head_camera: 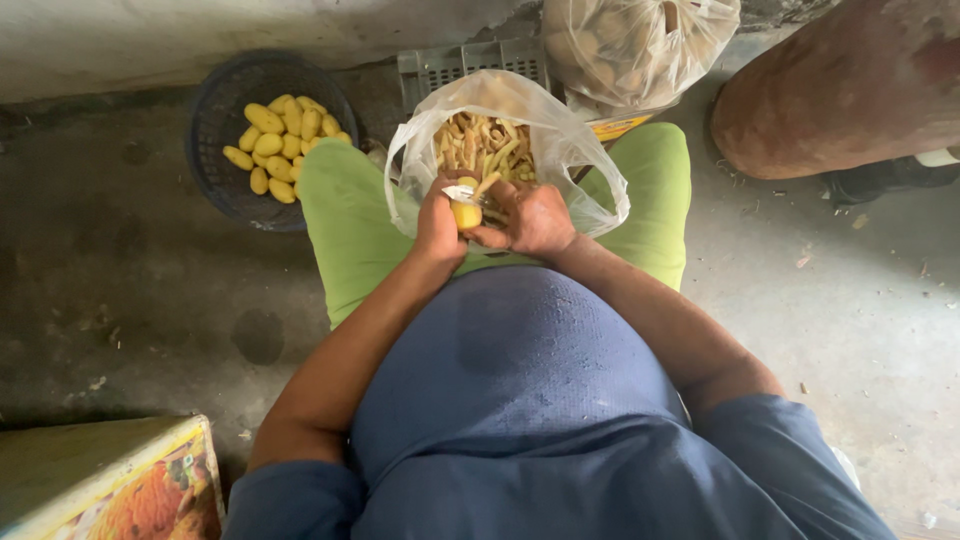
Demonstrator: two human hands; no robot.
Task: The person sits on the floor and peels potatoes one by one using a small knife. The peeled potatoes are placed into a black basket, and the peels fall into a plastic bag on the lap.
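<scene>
The left hand [440, 225] grips a small yellow peeled potato [466, 214] upright; the right hand [535, 220], just beside, pinches a small peeler [462, 192] atop it.

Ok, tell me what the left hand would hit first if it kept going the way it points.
The left hand points forward into the open plastic bag, so it would likely meet the peels inside first, though depth is unclear.

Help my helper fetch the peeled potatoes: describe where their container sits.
Start from the person's green-clad left knee. Just beyond it on the concrete floor sits a round dark mesh basket of smooth yellow peeled potatoes, unlike the clear plastic bags beside it.
</scene>
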